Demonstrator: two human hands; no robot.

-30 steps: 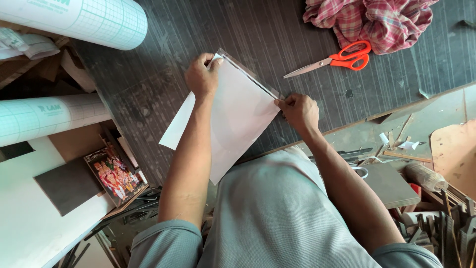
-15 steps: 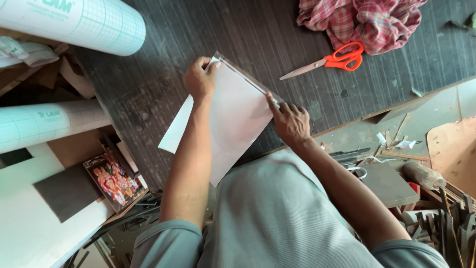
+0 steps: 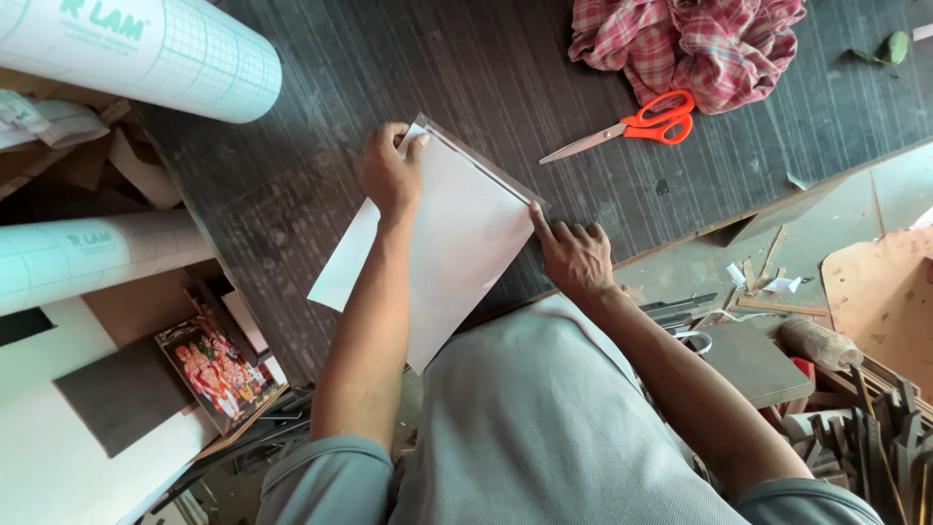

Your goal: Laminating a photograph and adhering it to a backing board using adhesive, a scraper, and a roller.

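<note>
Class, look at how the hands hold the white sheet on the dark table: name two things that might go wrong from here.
1. The white sheet hangs over the table edge towards the person, and only the left hand and right hand pin it at the far edge, so it may slip or crease.
2. The scissors lie with blades pointing towards the right hand, so a careless reach might meet the tips.

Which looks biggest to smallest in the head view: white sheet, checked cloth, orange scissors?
1. white sheet, partly hidden by the left hand and forearm
2. checked cloth, cut off by the frame edge
3. orange scissors, clearly smallest
</note>
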